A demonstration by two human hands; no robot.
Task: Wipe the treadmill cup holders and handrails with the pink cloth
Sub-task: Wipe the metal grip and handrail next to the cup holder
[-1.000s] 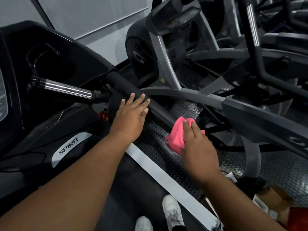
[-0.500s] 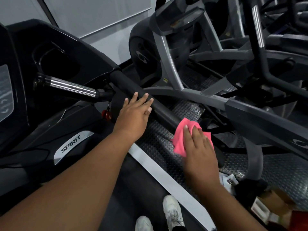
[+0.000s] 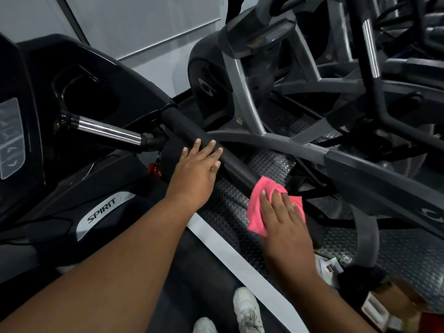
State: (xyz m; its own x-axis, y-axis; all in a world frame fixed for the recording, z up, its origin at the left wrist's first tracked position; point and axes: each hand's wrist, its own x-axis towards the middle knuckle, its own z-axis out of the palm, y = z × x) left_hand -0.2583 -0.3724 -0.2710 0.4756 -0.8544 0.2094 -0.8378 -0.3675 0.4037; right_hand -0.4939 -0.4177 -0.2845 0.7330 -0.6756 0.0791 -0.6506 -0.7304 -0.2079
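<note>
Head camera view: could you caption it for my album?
Right hand presses pink cloth on the treadmill handrail; left hand rests higher up.

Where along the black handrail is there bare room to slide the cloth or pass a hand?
The handrail is bare between the left hand and the pink cloth under the right hand, and again from the left hand's fingertips up to the console. The near end is taken up by cloth and hand. Beside the rail, the elliptical frame crowds close.
</note>
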